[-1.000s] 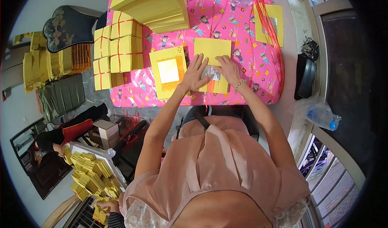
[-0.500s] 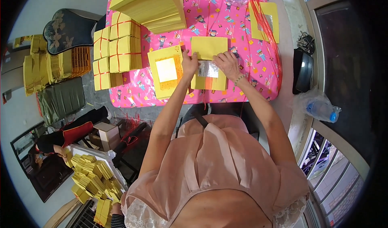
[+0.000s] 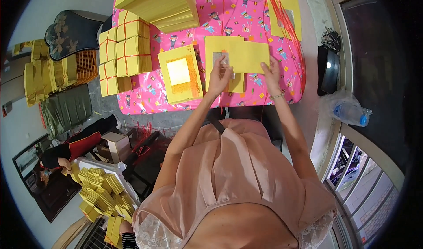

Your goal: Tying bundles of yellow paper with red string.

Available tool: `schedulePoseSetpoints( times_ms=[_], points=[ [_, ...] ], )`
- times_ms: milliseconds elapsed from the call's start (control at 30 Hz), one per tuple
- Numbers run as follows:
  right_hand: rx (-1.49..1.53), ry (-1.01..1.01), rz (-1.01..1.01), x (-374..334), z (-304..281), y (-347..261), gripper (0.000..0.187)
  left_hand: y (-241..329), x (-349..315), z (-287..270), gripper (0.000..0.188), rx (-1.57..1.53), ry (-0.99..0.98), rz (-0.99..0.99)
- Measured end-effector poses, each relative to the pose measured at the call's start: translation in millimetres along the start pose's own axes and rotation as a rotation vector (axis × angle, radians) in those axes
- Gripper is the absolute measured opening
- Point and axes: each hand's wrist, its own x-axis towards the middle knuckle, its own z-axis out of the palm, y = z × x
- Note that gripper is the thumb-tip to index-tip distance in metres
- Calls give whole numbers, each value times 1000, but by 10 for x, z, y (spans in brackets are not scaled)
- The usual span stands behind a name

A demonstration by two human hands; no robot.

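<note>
Just above frame centre, the left hand (image 3: 219, 74) pinches the near-left part of a flat yellow paper sheet (image 3: 240, 54); the right hand (image 3: 269, 73) pinches its near-right edge. The sheet's long axis runs left-right, above the pink patterned tablecloth (image 3: 229, 15).

Left of the yellow sheet (image 3: 238, 55) a gold-centred paper stack (image 3: 179, 74) blocks the way, a tall stack (image 3: 158, 4) looms behind, while bare bench (image 3: 282, 79) lies open rightward.
</note>
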Motion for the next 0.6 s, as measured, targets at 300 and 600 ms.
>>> schedulePoseSetpoints(
  times_ms=[300, 600],
  points=[
    [-393, 146, -180, 132, -929, 424, 46, 120, -464, -495, 37, 974, -167, 386],
    [-892, -23, -626, -219, -239, -141, 27, 8, -530, -555, 41, 1042, -239, 421]
  ],
)
